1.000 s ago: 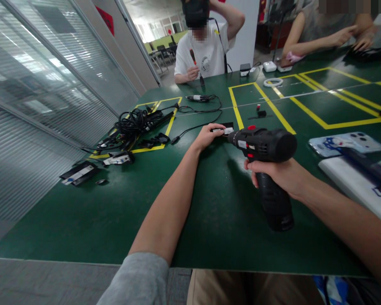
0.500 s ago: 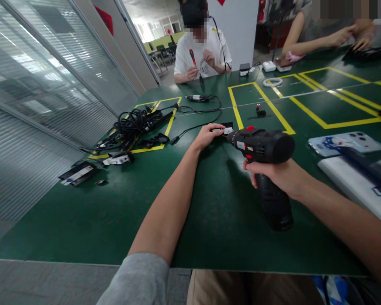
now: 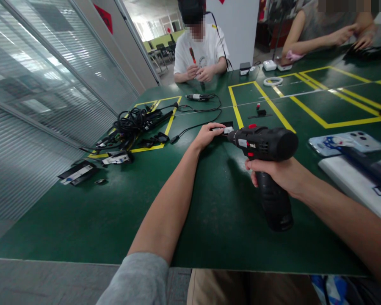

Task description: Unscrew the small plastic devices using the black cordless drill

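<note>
My right hand (image 3: 274, 171) is wrapped round the grip of a black cordless drill (image 3: 263, 142) with red switches. Its chuck points left, close against a small black box-like part with a white label (image 3: 228, 129). The bit's tip is too small to make out clearly. My left hand (image 3: 208, 134) grips that labelled part from the left, fingers over its top, pressing it on the green table (image 3: 209, 220). The underside of the part is hidden by the hand.
Tangled black cables (image 3: 136, 125) lie at the left, near two labelled black casings, one a flat black casing (image 3: 78, 173). A phone (image 3: 346, 143) rests at the right by a white case (image 3: 355, 182). Opposite, a person in a white shirt (image 3: 206, 51) holds a screwdriver (image 3: 192, 56).
The rear of the drill has shifted very slightly right, while my left hand stays put. Across the table, the co-worker's hands have come together lower down.
</note>
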`<action>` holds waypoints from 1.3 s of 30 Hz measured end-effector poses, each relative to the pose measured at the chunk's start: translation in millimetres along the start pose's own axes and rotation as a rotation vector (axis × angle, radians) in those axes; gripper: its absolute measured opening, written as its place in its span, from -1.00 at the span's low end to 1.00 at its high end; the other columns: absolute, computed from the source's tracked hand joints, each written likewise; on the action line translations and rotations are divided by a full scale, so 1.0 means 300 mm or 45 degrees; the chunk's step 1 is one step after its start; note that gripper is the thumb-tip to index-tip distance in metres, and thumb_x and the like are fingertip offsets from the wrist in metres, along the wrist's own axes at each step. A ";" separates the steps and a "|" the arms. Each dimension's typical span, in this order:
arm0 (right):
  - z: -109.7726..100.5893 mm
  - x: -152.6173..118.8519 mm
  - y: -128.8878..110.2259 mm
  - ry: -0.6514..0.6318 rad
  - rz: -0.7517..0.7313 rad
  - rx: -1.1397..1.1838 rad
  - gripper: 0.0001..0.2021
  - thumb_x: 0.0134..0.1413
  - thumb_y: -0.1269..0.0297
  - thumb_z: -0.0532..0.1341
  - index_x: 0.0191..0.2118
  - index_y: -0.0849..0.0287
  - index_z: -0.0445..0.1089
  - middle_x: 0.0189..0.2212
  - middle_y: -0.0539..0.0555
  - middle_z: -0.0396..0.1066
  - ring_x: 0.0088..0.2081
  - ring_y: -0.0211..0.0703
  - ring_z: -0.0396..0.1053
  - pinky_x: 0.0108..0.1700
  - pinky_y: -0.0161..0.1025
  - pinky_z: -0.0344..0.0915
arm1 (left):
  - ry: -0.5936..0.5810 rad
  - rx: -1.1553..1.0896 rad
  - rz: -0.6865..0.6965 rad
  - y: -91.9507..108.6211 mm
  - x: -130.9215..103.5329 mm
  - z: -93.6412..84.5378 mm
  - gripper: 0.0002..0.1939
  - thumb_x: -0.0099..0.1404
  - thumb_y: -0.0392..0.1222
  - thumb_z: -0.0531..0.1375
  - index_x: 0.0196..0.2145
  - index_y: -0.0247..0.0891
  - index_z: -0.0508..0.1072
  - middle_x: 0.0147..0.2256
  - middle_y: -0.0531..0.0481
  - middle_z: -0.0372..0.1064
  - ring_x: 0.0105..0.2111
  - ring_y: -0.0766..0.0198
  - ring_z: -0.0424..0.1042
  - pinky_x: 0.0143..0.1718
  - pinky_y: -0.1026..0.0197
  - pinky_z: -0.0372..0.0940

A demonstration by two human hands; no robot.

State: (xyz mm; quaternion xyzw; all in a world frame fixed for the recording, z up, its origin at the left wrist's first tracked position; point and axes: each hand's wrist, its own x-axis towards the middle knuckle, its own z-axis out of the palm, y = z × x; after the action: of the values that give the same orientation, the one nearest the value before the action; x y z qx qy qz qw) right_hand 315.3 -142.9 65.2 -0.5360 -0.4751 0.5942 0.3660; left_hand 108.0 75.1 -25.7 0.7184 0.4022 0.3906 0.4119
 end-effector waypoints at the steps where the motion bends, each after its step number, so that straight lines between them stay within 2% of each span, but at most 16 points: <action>1: 0.000 0.001 0.002 -0.001 -0.002 -0.007 -0.98 -0.10 0.36 0.31 -0.47 0.13 0.46 -0.65 0.02 0.44 -0.60 -0.15 0.37 -0.49 -0.20 0.29 | 0.004 0.006 -0.002 0.000 0.001 0.000 -0.64 0.12 -0.07 0.28 -0.15 -0.27 0.60 -0.08 -0.12 0.53 -0.07 0.13 0.45 0.10 0.08 0.27; 19: 0.006 0.001 -0.001 -0.001 -0.004 -0.033 -0.96 -0.09 0.34 0.29 -0.48 0.16 0.45 -0.67 0.04 0.42 -0.61 -0.15 0.34 -0.51 -0.21 0.24 | 0.005 0.026 0.000 0.006 0.000 0.002 -0.66 0.12 -0.08 0.27 -0.17 -0.24 0.61 -0.08 -0.09 0.53 -0.05 0.12 0.44 0.11 0.07 0.26; 39: 0.006 0.001 0.004 -0.007 -0.032 -0.036 -0.96 -0.07 0.34 0.29 -0.46 0.14 0.44 -0.67 0.02 0.42 -0.59 -0.14 0.36 -0.45 -0.19 0.28 | -0.017 0.005 -0.013 0.009 0.001 0.000 -0.66 0.11 -0.08 0.28 -0.16 -0.26 0.60 -0.08 -0.09 0.54 -0.08 0.14 0.44 0.08 0.08 0.27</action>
State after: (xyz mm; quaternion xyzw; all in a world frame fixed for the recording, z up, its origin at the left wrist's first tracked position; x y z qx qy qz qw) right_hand 313.7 -143.2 63.8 -0.5335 -0.4910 0.5844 0.3645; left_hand 108.8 74.4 -23.2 0.7197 0.4040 0.3828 0.4151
